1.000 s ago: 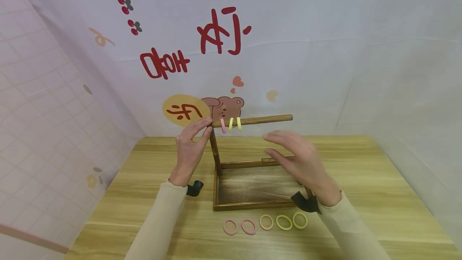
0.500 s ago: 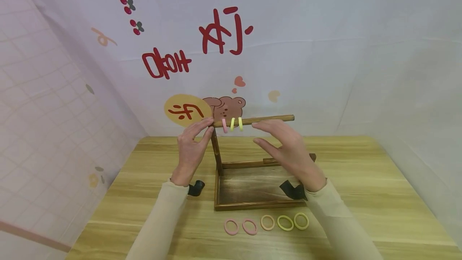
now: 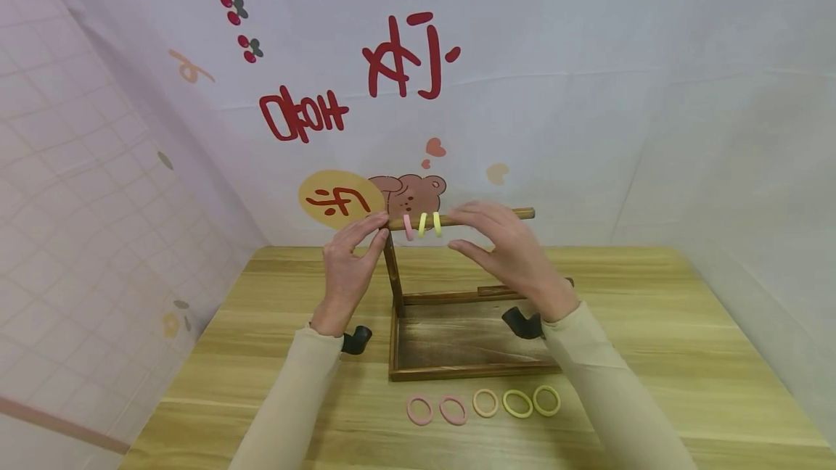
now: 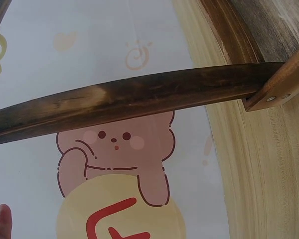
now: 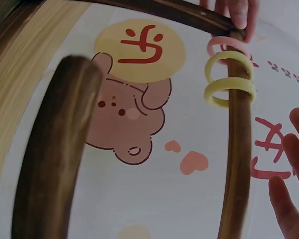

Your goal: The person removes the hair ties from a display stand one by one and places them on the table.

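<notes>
My left hand (image 3: 349, 267) pinches the left end of the rack's brown wooden rod (image 3: 526, 213), where it meets the upright post (image 3: 394, 270). A pink ring (image 3: 408, 228) and two yellow rings hang on the rod near that end; a yellow ring (image 5: 241, 83) is nearest the right hand. My right hand (image 3: 506, 249) is beside the rod to the right of these rings, its fingers overlapping the rod in the head view and its thumb lower. Nothing shows between its fingers (image 5: 296, 157) in the right wrist view, where they are spread.
The rack's tray-like base (image 3: 470, 370) rests on the wood-grain table (image 3: 660, 325). In front of it lie several rings in a row: a pink ring (image 3: 420, 410) at the left, an orange ring (image 3: 485, 403) mid-row, a yellow ring (image 3: 546, 401) at the right. Printed cloth hangs behind.
My right hand has moved left and up along the rod towards the hanging rings. The left hand keeps its place at the rod's end, and the rings have stayed put.
</notes>
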Demonstrator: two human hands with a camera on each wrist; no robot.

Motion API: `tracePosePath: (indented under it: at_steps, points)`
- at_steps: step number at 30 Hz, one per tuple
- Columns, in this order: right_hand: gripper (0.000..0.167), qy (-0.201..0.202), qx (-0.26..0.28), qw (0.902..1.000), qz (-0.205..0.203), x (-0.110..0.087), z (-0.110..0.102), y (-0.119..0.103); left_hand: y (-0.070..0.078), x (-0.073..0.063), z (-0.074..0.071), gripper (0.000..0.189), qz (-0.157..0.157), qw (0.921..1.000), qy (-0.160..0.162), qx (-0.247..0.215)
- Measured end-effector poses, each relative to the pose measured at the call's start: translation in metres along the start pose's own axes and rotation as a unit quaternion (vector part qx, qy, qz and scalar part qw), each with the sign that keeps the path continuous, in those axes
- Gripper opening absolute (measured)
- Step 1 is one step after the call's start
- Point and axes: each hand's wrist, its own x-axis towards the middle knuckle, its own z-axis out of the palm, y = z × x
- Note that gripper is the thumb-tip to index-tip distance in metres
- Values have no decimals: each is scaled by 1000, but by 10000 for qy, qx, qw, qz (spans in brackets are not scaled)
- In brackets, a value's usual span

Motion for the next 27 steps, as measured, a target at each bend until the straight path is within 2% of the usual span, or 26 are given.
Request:
tracePosePath:
  at_steps: [9,20,27]
  points:
    - [50,-365,-275,9988,-171,8,5,9,0,-1,0,24,7,10000,18,16]
    - [61,-866,-517,9949,11,12,11,15,2,1,-1,25,30,10000,16,48]
    - [62,-1101,-878,9900,-20,14,14,16,2,1,-1,25,55,10000,16,57]
